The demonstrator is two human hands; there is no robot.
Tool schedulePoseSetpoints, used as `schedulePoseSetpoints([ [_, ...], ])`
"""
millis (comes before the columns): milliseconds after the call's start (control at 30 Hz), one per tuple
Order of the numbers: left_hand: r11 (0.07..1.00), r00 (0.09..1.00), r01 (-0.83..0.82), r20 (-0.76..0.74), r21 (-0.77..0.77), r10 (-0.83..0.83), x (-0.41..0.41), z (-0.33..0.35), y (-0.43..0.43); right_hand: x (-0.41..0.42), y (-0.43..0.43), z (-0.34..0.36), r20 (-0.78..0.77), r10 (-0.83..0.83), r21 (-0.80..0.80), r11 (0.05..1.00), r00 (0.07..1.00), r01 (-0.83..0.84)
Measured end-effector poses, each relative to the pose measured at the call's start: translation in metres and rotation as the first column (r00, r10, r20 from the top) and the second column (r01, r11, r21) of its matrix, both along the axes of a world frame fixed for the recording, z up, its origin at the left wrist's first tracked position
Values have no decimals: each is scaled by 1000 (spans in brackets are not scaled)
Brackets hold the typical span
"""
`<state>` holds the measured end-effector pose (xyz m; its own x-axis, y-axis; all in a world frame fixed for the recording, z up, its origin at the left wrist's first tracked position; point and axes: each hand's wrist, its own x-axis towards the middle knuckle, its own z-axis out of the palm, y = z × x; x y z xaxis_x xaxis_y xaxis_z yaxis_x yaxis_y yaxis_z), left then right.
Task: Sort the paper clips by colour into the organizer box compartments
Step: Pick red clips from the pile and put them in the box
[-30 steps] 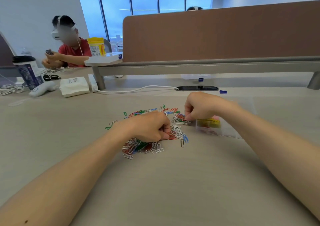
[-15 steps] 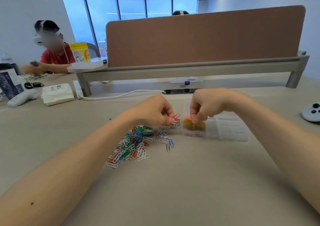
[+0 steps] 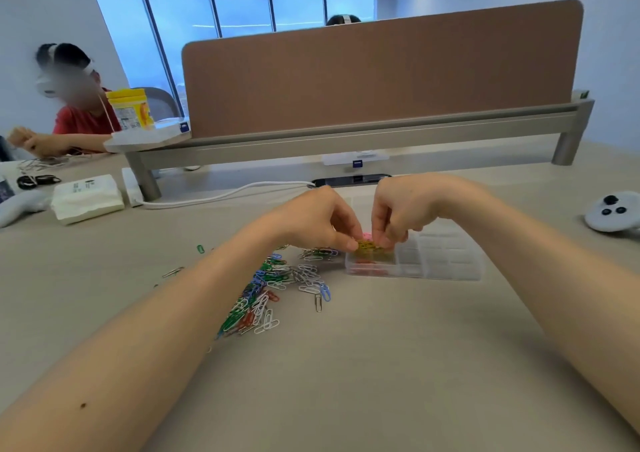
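A heap of mixed paper clips (image 3: 277, 285) in green, blue, red and white lies on the beige desk. To its right stands a clear organizer box (image 3: 440, 261) with yellow clips (image 3: 369, 249) and red clips (image 3: 367, 268) in its left compartments; a little pink shows behind the fingers. My left hand (image 3: 318, 221) and my right hand (image 3: 401, 209) meet over the box's left end, fingertips pinched just above the yellow clips. What each pinch holds is too small to see.
A white cable (image 3: 225, 195) runs along the desk behind the hands. A white packet (image 3: 86, 198) lies far left, a white controller (image 3: 613, 211) far right. The brown divider (image 3: 381, 70) on its metal rail closes off the back. Another person sits at the far left.
Both hands have left the heap and come together over the box's left compartments. The view has swung right, so the box and a controller now show.
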<state>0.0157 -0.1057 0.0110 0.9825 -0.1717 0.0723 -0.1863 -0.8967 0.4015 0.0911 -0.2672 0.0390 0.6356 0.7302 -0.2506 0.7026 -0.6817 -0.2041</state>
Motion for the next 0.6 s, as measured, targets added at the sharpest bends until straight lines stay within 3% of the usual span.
schedulePoseSetpoints([
  [267, 961, 957, -266, 97, -76, 272, -6, -2, 79, 8, 26, -7, 40, -6, 254, 967, 999, -4],
  [367, 937, 933, -348, 90, -19, 348, -5, -15, 106, 9, 48, -13, 72, 29, 259, 965, 997, -46],
  [600, 939, 940, -340, 32, 60, 338, 13, -27, 119, 33, 92, -30, 127, -15, 201, 980, 992, -11],
])
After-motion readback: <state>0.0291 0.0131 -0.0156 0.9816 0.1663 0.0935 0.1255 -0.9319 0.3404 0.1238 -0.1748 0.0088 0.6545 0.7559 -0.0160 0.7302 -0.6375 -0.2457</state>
